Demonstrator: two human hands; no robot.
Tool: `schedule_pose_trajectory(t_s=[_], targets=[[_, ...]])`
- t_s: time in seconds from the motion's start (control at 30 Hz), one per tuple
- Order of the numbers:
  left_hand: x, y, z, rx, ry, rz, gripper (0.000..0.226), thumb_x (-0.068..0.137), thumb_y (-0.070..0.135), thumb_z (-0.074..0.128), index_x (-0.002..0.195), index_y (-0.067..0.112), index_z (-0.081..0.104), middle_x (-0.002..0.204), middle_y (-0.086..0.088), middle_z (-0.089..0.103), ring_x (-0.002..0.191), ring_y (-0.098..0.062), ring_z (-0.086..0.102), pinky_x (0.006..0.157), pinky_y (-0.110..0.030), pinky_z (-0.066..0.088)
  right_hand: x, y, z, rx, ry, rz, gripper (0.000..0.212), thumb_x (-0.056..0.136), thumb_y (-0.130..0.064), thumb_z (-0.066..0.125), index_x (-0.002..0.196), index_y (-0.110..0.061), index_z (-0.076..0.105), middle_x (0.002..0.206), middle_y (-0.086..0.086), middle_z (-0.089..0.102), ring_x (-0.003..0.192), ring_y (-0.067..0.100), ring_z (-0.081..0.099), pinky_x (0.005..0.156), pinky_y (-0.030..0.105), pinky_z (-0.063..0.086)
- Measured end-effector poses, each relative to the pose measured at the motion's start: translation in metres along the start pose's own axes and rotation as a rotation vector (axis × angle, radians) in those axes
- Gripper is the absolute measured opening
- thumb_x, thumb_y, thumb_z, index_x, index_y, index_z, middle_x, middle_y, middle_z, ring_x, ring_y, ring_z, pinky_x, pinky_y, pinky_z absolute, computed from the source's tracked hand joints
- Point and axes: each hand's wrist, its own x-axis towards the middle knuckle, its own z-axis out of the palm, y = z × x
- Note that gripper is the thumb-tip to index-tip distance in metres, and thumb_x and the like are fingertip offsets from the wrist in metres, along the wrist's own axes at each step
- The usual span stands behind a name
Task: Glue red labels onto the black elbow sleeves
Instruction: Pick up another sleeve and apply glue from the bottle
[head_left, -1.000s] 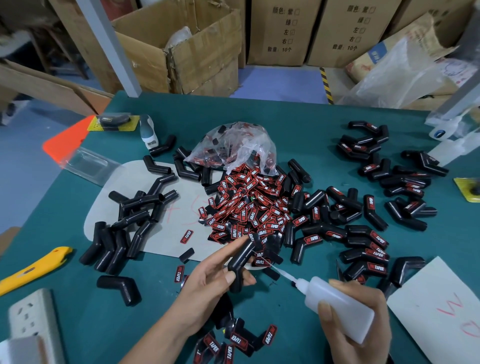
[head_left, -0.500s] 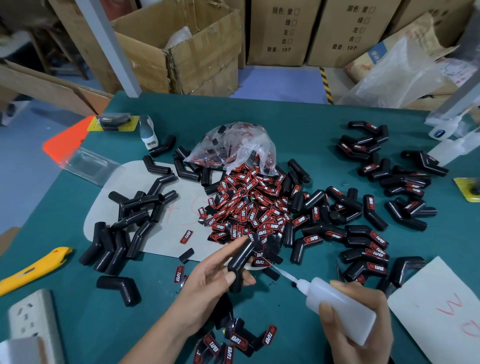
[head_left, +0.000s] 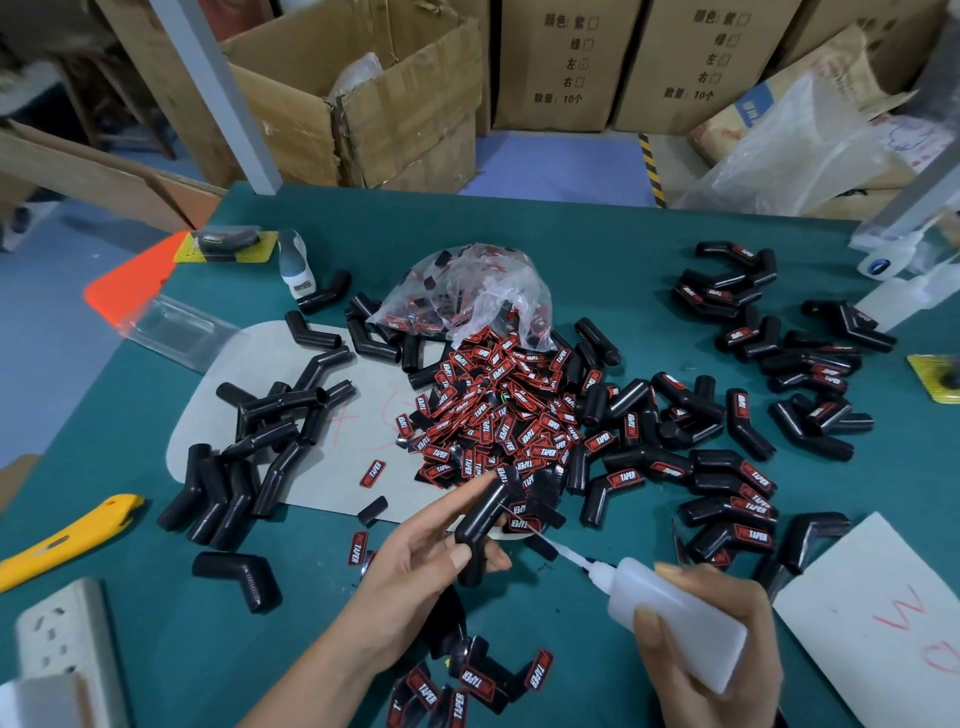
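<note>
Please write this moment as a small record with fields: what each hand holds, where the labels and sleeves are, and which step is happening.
left hand: grips one black elbow sleeve, no label visible on it
right hand: grips white glue bottle, nozzle pointing at the held sleeve
loose red labels: heap at table centre, spilling from clear plastic bag
unlabelled sleeves: left side
labelled sleeves: right side
step: glue going onto sleeve, apparently
</note>
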Motion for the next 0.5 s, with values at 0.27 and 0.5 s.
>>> schedule_pose_trajectory(t_s=[0.27,0.5], targets=[[-0.001,0.002,0.0,0.001,0.001,-0.004,0.068,0.091,0.04,0.081,0.152,0.023,0.056,0.113,-0.02,0.073,0.102,-0.025,0.069,0.096,-0.033,0.053,0.003,-0.007,0.002,-0.011,0.0,-0.012,0.026,0.093,-0.063,0.068,0.113,-0.048,0.063,0.094,-0.021,0.067,0.07,0.001,0.06,0.056,0.013,0.046],[-0.001,0.005,0.002,0.01,-0.006,-0.001,0.069,0.091,0.042,0.081,0.152,0.024,0.056,0.101,-0.019,0.073,0.101,-0.024,0.07,0.091,-0.025,0.052,0.003,-0.01,0.002,-0.013,0.012,0.008,0.027,0.092,-0.067,0.067,0.112,-0.049,0.064,0.094,-0.021,0.068,0.071,0.003,0.061,0.058,0.012,0.046]])
